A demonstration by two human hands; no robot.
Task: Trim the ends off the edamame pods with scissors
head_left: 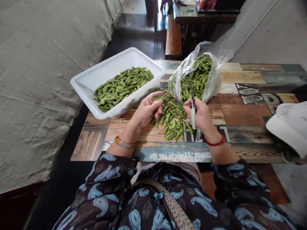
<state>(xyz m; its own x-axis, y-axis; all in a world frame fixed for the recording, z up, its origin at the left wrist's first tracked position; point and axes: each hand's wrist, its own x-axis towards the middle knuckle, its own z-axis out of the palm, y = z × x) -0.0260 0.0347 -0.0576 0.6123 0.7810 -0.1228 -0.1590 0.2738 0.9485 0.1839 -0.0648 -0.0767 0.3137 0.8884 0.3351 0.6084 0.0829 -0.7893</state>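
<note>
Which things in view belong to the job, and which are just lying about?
Part of the job, by the look of it:
- scissors in the right hand
- loose green pods by the left hand
- white tub of pods
- clear plastic bag of pods

Apparently just lying about:
- white cap
- green item on the far table

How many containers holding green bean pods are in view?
2. A white rectangular plastic tub sits beyond and left of the left hand; a clear, crinkled plastic bag lies just beyond the right hand. Others could be hidden.
</note>
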